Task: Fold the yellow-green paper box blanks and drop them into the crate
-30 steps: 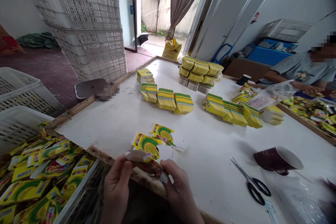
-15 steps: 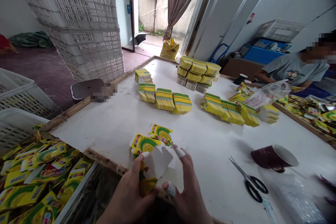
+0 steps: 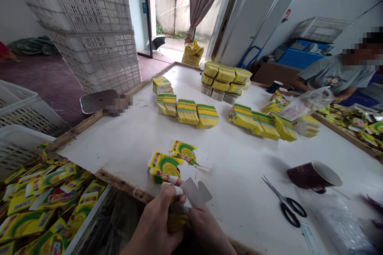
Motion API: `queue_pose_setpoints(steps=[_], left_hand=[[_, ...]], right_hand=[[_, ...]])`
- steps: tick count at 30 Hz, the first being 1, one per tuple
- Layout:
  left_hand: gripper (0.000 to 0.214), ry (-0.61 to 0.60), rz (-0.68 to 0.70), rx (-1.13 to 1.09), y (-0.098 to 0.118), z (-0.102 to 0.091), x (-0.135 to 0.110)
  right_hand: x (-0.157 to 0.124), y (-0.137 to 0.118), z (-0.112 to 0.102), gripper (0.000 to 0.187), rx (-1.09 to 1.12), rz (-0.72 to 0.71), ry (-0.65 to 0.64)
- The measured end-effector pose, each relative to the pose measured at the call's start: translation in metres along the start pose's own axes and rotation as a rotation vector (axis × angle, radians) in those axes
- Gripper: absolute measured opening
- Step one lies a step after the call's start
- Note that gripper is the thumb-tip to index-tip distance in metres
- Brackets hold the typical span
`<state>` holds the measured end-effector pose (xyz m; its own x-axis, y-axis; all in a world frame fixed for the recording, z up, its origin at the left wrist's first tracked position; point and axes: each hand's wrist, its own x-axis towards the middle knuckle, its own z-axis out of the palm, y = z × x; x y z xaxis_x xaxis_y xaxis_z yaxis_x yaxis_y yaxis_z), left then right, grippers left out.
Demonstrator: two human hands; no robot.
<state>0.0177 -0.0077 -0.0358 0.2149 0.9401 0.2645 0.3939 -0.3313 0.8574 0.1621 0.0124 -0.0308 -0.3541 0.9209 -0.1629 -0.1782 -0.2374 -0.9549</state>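
Both my hands are at the table's near edge, closed on one flat yellow-green carton blank (image 3: 194,193) whose white inner side faces up. My left hand (image 3: 155,227) pinches it from the left, and my right hand (image 3: 203,227) grips it from below with taped fingertips. Just beyond them, two flat cartons (image 3: 172,158) lie printed side up on the white table (image 3: 125,135).
A crate of loose cartons (image 3: 36,203) stands at my left. Bundled carton stacks (image 3: 191,112) line the table's middle and far end. A dark mug (image 3: 314,175) and scissors (image 3: 284,203) lie at the right. Another person (image 3: 338,77) works at the far right. White crates (image 3: 89,28) are stacked behind.
The hands drew back toward me and closed together on the carton. The right fingers, spread half a second ago, have folded in beneath it.
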Motion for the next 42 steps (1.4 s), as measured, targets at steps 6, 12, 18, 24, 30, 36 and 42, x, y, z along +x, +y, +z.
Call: queue_pose_setpoints(steps=[6,12,18,24,30,36,42], left_hand=[[0.067,-0.122,-0.093,0.086,-0.001,-0.007,0.006],[0.060,0.128,-0.012,0.302,-0.014,0.003,-0.001],[0.060,0.020,-0.079,0.324,-0.015,-0.015,-0.003],[0.054,-0.123,-0.172,0.265,-0.005,-0.028,0.004],[0.060,-0.175,-0.209,0.193,-0.005,-0.026,0.004],[0.057,0.227,-0.349,-0.302,-0.011,-0.031,0.000],[0.075,1.118,-0.433,-1.069,-0.008,-0.069,0.015]], right_hand=[[-0.009,-0.001,0.000,0.057,-0.421,-0.255,-0.066],[-0.009,0.001,-0.004,0.060,-0.679,-0.462,-0.033],[-0.010,0.011,-0.023,0.075,-0.891,-0.351,-0.114],[-0.010,-0.019,-0.029,0.038,-0.908,-0.221,-0.242],[-0.009,-0.031,-0.031,0.028,-0.760,-0.299,-0.243],[-0.004,-0.001,-0.019,0.074,-0.613,-0.243,0.007],[0.025,0.010,-0.020,0.053,-0.986,-0.317,0.219]])
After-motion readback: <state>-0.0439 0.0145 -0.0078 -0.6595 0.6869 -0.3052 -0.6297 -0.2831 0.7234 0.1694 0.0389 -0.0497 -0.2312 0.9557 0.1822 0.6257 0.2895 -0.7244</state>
